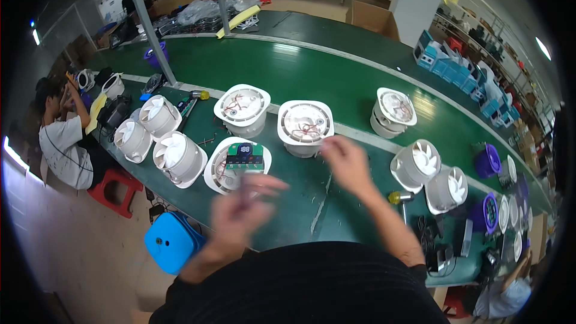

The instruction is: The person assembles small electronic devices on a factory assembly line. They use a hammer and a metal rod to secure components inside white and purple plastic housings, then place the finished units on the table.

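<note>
Green circuit board (245,155) sits on the near round white fan housing (223,174); wiring looks unfinished. Both hands (243,207) (343,159) blurred, grip untellable.

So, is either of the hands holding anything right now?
Cannot be told: both the left hand and the right hand are blurred, above the green bench.

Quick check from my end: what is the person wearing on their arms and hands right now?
Both hands are bare, with no gloves: the left hand is motion-blurred, the right hand a little sharper. The forearms are uncovered too. A black top shows at the lower edge. No watch, ring or band is visible.
</note>
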The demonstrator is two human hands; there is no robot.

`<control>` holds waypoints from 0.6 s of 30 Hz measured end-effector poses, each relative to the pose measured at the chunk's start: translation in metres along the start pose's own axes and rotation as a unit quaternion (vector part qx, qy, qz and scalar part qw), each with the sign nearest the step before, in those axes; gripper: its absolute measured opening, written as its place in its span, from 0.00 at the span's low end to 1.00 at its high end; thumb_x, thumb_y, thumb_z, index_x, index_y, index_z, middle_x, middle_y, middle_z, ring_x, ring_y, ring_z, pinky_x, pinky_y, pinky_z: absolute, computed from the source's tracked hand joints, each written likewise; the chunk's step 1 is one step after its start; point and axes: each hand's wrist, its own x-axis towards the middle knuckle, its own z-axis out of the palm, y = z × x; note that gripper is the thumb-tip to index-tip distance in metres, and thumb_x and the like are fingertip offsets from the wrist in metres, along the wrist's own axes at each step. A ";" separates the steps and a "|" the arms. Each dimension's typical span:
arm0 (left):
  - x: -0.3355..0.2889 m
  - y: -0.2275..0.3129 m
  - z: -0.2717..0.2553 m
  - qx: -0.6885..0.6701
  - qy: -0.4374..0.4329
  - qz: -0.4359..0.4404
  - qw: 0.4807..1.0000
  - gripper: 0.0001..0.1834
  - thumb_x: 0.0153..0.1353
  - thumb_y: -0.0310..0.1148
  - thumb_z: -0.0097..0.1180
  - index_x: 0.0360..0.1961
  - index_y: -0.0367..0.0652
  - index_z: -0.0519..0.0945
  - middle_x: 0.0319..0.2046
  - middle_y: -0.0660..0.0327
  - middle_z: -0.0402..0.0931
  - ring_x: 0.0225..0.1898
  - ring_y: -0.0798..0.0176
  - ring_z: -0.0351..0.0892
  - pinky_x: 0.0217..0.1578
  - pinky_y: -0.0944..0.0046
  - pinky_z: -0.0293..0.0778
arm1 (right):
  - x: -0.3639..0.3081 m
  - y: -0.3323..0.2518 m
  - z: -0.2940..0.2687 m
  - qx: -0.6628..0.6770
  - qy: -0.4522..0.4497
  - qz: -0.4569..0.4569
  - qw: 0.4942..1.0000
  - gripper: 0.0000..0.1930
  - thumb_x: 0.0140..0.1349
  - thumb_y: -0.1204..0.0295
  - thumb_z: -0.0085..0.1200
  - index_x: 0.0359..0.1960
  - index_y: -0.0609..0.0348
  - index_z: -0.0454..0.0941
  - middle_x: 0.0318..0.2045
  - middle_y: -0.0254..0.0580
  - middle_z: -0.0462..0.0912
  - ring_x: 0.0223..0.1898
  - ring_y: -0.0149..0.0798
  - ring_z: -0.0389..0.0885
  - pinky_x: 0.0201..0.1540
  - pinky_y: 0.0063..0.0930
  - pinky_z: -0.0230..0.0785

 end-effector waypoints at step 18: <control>-0.042 -0.084 -0.005 -0.114 -0.009 -0.281 0.953 0.06 0.63 0.28 0.53 0.36 0.35 0.75 0.39 0.54 0.78 0.38 0.65 0.79 0.39 0.62 0.80 | -0.124 -0.024 -0.018 -0.201 -0.037 -0.027 0.979 0.42 0.47 0.55 0.68 0.60 0.66 0.63 0.48 0.56 0.76 0.52 0.54 0.75 0.55 0.39 0.68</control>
